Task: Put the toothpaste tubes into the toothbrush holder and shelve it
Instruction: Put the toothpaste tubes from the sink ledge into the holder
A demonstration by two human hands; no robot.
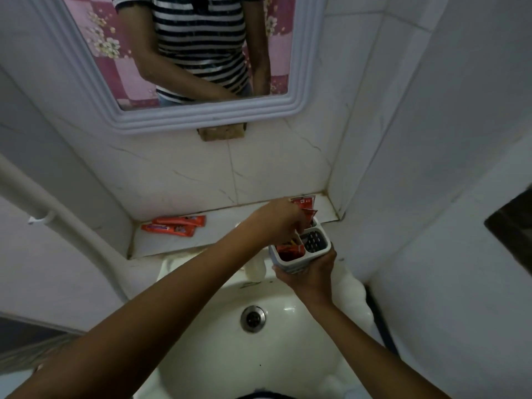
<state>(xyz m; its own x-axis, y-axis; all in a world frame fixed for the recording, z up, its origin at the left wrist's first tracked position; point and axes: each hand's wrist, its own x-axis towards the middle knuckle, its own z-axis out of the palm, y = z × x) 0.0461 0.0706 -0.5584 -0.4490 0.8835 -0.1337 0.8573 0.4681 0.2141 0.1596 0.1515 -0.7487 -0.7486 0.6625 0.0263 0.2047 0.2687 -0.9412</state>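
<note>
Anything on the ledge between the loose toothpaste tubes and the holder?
Head view: only bare ledge between the tubes and holder, crossed by the left hand.

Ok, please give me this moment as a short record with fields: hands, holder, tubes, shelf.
left hand: above the holder, pushing red toothpaste tubes into its far compartment
right hand: grips the toothbrush holder from below, over the sink
holder contents: red tube in near compartment; grey perforated insert on the right
tubes on shelf: orange-red tubes lying flat, left side
shelving: not yet done
</note>
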